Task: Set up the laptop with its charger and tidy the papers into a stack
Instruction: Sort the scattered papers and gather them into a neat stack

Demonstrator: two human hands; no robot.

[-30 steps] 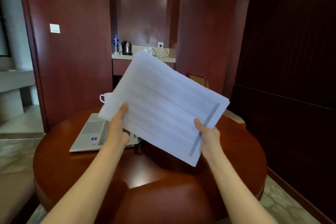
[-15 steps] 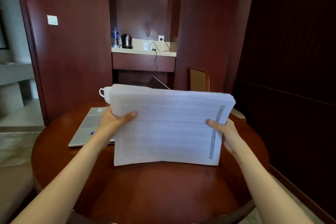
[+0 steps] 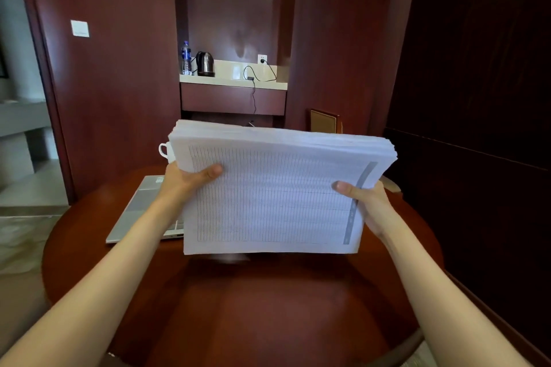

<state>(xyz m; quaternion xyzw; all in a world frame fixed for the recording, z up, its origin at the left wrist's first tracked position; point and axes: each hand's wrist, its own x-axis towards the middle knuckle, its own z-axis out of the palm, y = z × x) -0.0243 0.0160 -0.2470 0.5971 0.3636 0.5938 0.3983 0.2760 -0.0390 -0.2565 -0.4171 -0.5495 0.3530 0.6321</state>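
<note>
A thick stack of white papers (image 3: pixel 274 197) printed with a fine grid stands nearly upright, its lower edge on or just above the round wooden table (image 3: pixel 268 307). My left hand (image 3: pixel 187 179) grips the stack's left side, thumb across the front sheet. My right hand (image 3: pixel 366 202) grips the right side by the grey strip, thumb on the front. A silver laptop (image 3: pixel 140 208) lies closed on the table's left, partly hidden behind my left arm and the papers. A black charger cable (image 3: pixel 253 89) hangs from a wall socket over the far counter.
A white cup (image 3: pixel 164 150) stands behind the stack's left corner. On the far counter (image 3: pixel 232 82) are a kettle (image 3: pixel 205 64) and a water bottle (image 3: pixel 186 58). Dark wooden panels close off the back and right. A chair back (image 3: pixel 323 121) shows beyond the table.
The stack has swung from a tilted, raised pose to level and nearly upright, then lowered toward the table. Both hands keep their grip on its sides.
</note>
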